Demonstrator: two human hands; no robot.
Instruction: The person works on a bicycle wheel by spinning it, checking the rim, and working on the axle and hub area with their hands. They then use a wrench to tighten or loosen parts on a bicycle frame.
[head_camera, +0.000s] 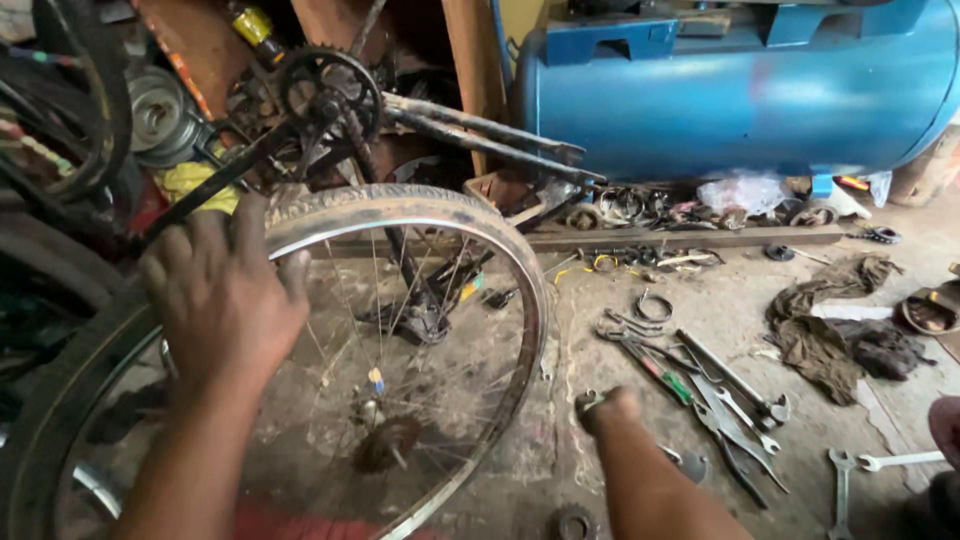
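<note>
A bicycle wheel (520, 290) with a worn tyre, steel rim and thin spokes stands upright on the dirty floor in front of me; its hub (388, 443) sits low in the middle. My left hand (225, 290) lies over the top left of the tyre and holds the wheel, fingers spread. My right hand (608, 408) is down near the floor just right of the wheel, closed in a fist around a small metal part (587, 402) that shows at the knuckles. Which kind of part it is I cannot tell.
A bicycle frame with chainring (330, 88) and pedal crank lies behind the wheel. A big blue tank (740, 100) fills the back right. Spanners, pliers and screwdrivers (700, 390) are strewn on the floor at right, beside dark rags (830, 330) and two loose spanners (870, 465).
</note>
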